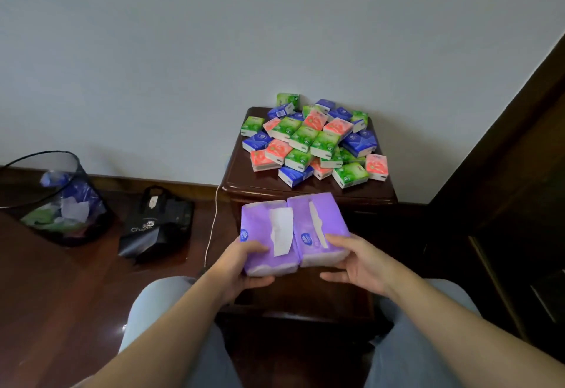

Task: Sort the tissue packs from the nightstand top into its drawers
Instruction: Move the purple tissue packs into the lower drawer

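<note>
Pale wall [183, 51] rises behind a dark wooden nightstand [244, 179], whose top carries a loose heap of small tissue packs [312, 143] in green, blue and red. In front of the nightstand, below its top edge, two larger purple tissue packs [293, 231] sit side by side in the person's hands. The left hand [241, 268] grips the left purple pack, thumb curled on top and fingers [260, 280] curled under its near edge. The right hand [357, 262] holds the right purple pack, thumb resting on top, fingers [333, 277] spread loosely beneath it. To the left of the nightstand, on the wooden floor [61, 296], stand a black bag [156, 228] and a mesh wastebasket [61, 201].
</note>
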`<state>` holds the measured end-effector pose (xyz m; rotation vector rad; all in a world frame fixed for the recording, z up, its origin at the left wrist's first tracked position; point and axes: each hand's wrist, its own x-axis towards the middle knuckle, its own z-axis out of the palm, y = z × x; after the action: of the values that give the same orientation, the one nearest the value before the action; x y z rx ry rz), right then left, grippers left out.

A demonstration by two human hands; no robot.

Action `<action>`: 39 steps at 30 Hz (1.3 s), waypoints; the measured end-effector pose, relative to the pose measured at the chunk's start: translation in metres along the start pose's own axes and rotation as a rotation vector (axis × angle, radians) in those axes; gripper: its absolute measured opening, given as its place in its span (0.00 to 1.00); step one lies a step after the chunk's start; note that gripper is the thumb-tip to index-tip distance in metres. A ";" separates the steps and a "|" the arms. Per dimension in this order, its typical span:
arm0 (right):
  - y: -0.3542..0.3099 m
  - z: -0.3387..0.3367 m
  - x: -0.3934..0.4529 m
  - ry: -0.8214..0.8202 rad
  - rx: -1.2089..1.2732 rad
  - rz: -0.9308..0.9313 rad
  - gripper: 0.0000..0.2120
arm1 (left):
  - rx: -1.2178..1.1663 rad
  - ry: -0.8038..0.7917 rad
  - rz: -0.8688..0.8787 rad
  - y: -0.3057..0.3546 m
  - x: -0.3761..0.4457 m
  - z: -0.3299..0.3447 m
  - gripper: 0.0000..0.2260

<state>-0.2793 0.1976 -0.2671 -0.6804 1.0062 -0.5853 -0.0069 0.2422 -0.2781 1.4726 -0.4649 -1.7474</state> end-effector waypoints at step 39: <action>0.095 -0.024 0.147 0.783 -0.656 0.141 0.24 | 0.094 0.171 -0.018 -0.057 0.079 0.012 0.37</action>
<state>-0.2266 0.1485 -0.4284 -0.9660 2.0103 -0.3879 -0.0379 0.2155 -0.3669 1.6816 -0.4503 -1.6151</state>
